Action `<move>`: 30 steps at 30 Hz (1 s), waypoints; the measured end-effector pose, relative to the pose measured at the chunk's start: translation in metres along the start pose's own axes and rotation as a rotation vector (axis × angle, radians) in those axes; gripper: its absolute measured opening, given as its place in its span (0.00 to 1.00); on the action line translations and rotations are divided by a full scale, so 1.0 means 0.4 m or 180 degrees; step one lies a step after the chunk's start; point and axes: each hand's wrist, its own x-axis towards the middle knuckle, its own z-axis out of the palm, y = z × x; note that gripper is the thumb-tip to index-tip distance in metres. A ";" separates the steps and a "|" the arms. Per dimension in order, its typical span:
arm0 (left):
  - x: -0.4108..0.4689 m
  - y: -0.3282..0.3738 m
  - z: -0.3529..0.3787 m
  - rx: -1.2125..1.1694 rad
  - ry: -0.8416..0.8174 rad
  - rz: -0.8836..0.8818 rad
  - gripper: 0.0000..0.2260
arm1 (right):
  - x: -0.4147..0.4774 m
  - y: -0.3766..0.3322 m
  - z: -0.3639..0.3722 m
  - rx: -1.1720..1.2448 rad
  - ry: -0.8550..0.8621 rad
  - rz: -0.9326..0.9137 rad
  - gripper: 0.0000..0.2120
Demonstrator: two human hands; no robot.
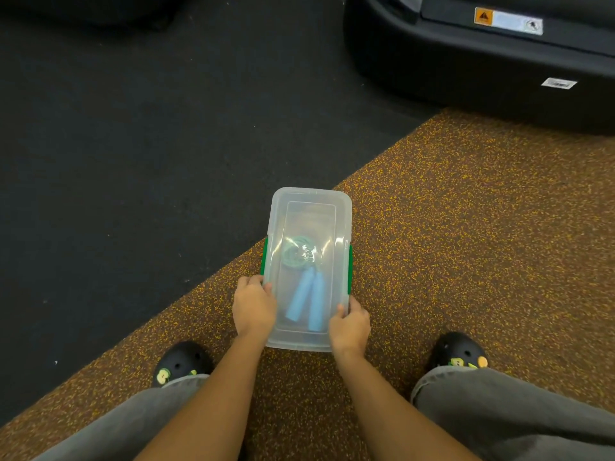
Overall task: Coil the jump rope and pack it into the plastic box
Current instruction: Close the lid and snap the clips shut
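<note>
Closest to me I see two legs in grey trousers (109,424), one at the bottom left and one at the bottom right. Two bare arms reach out between them, away from me.

On the left, a black shoe (181,362) with a small yellow-green charm peeks out past the grey knee. It stands on the brown speckled floor (466,244). Far off to the left the floor turns into a dark mat (133,128).

Next comes the left hand (253,307). It grips the near left edge of the plastic box (309,201), with the thumb on the lid and the fingers curled round the side.

The box sits on the brown floor in the middle, just past the shoes. Its far corner reaches the edge of the dark mat. The clear lid is on top. A green clip (264,257) shows on its left side and another on its right side.

Through the lid I can see the jump rope (301,252). The green cord is wound in a round coil in the middle of the box. The two blue handles (307,301) lie side by side at the near end.

The right hand (349,322) holds the near right edge of the box, closed on it in the same way.

On the right stands another black shoe (461,351) with charms. Far away at the top right is a big black machine (482,61) with a warning sticker.
</note>
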 end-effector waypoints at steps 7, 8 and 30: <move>-0.051 0.027 0.045 0.0998 -0.0022 0.1646 0.30 | 0.083 -0.152 -0.013 -0.0499 0.0408 -0.1707 0.26; -0.052 0.029 0.057 0.1213 -0.0192 0.1615 0.35 | 0.103 -0.181 -0.016 -0.0720 0.0353 -0.1915 0.27; -0.046 0.076 0.065 0.2274 -0.1195 0.1481 0.47 | 0.236 -0.286 -0.042 -0.2770 -0.1079 -0.2056 0.33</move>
